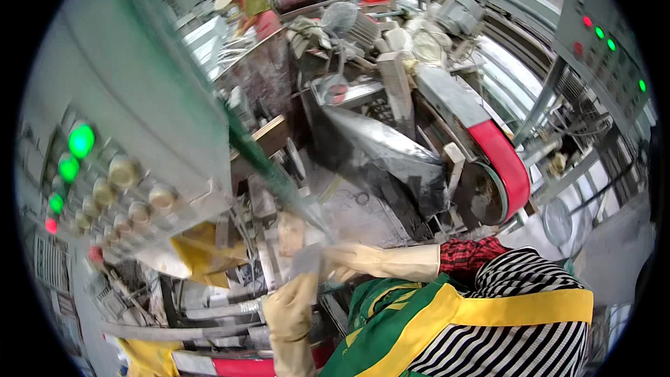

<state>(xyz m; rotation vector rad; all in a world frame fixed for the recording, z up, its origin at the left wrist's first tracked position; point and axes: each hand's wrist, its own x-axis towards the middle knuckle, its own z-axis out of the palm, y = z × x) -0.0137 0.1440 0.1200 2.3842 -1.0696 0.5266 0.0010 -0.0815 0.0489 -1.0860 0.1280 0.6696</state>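
Note:
A small flat grey piece (307, 260), blurred, stands up from the cream-gloved fist of my left hand (289, 305). My right hand (342, 262), in a long cream glove below a red plaid sleeve, reaches in from the right to the edge of the same piece. Motion smears its fingers, so whether they grip the piece cannot be made out. My green and yellow apron (419, 314) and striped top lie beside the arms. Just beyond the hands is a worn wooden block (290, 232).
A grey control cabinet (125, 98) with lit green buttons fills the left. A belt machine with a red guard (504, 167) stands right of a dark metal chute (377, 146). Yellow sheeting (208, 250) hangs below the cabinet. Another person (255, 7) in a hat is far back.

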